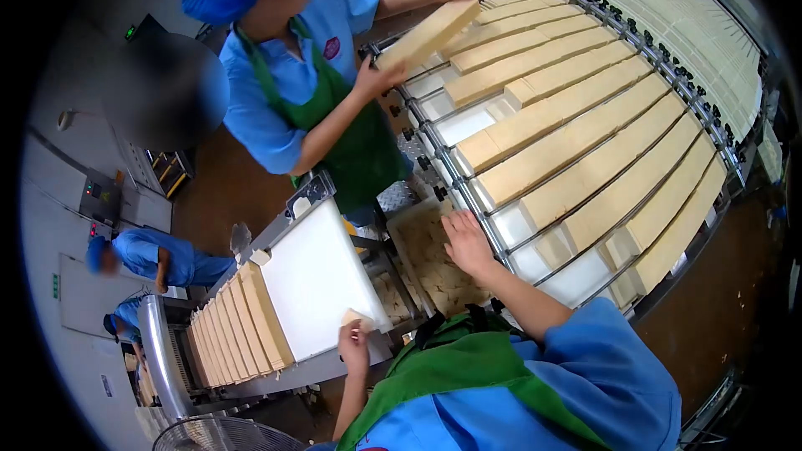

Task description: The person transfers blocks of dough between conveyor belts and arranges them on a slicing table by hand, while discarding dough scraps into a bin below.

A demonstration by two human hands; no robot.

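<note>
Near the lower right corner of a white board (322, 263), my left hand (354, 346) holds a small pale piece (357, 320) between its fingers. My right hand (466, 242) lies with fingers spread by the near metal rail of the rack, above a bin (426, 259) of broken pale pieces, and nothing shows in it. Long pale blocks (576, 142) lie in rows between the rack's thin bars. More long blocks (242, 321) stand side by side on the left of the white board.
Across the rack, a co-worker (309, 92) in a green apron holds a long block (430, 33) in both hands. Two more people (167, 255) are at the far left. A metal roller (163, 359) and a round wire guard (225, 434) are at the lower left.
</note>
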